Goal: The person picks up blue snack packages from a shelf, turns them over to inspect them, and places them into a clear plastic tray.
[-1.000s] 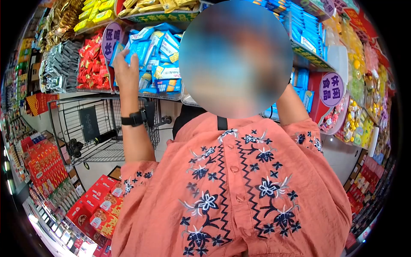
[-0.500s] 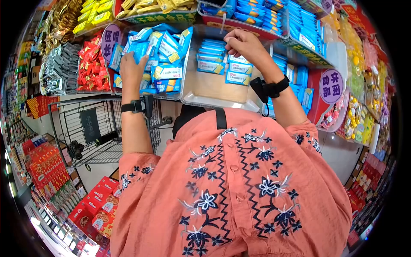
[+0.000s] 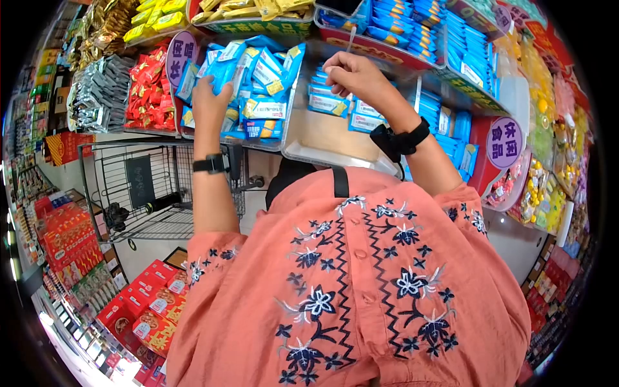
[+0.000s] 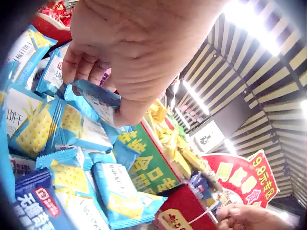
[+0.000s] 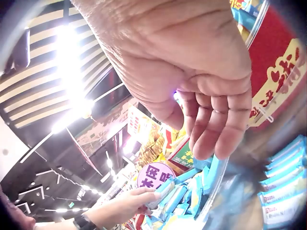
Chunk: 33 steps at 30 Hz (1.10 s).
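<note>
My left hand (image 3: pixel 211 97) is over a heap of blue snack packets (image 3: pixel 263 106) in a clear bin. In the left wrist view its thumb and fingers pinch one blue packet (image 4: pixel 98 99) at the top of that heap. Over the neighbouring bin (image 3: pixel 322 138), my right hand (image 3: pixel 358 76) hangs with its fingers loosely bent. Nothing shows between those fingers in the right wrist view. Beneath this hand, blue-and-white packets (image 3: pixel 327 103) stand in rows at the back of the bin, and bare brown bottom shows in front.
Red packets (image 3: pixel 151 97) and silver packets (image 3: pixel 98 97) fill bins on the left. Yellow packs (image 3: pixel 258 9) and more blue packs (image 3: pixel 393 26) lie on the tier behind. A wire shopping cart (image 3: pixel 138 193) stands below the left arm.
A blurred round patch covered the right hand a second ago; it is gone, and that hand shows over the half-filled bin. The left hand stays at the blue packets. The head view has shifted slightly.
</note>
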Available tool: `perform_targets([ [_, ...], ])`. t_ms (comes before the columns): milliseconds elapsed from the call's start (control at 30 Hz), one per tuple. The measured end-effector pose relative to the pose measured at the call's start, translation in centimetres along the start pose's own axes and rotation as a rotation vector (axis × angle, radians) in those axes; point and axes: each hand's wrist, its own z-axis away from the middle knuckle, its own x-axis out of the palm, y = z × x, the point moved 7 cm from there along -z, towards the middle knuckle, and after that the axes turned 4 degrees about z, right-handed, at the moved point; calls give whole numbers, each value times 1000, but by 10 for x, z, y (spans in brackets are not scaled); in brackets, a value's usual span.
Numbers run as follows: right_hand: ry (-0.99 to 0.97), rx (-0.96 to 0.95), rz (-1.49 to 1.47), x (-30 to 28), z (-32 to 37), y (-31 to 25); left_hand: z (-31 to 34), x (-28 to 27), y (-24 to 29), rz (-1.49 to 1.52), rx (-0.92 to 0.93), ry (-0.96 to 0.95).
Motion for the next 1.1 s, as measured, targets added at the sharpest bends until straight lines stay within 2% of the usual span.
perform_targets([
  [67, -47, -15, -24, 7, -2, -6, 13, -10, 2, 321, -191, -61],
  [167, -67, -34, -81, 21, -3, -23, 40, -8, 28, 1131, -416, -175],
  [267, -138, -37, -221, 39, -1, -42, 61, -6, 69, 1452, -505, -326],
  [500, -191, -36, -422, 61, 2, -61, 78, 4, 105, 1537, -454, -570],
  [633, -203, -38, -429, 58, -2, -52, 90, 12, 120, 1475, -515, -560],
  [733, -193, -21, -438, 52, -4, -45, 94, 18, 122, 1410, -472, -583],
  [800, -138, -20, -496, 45, -1, -46, 94, 16, 128, 1390, -450, -575],
  [933, -80, -34, -649, 39, -3, -40, 86, 7, 131, 1321, -396, -403],
  [1100, -110, -26, -594, 40, 6, -42, 78, 0, 124, 1294, -367, -316],
])
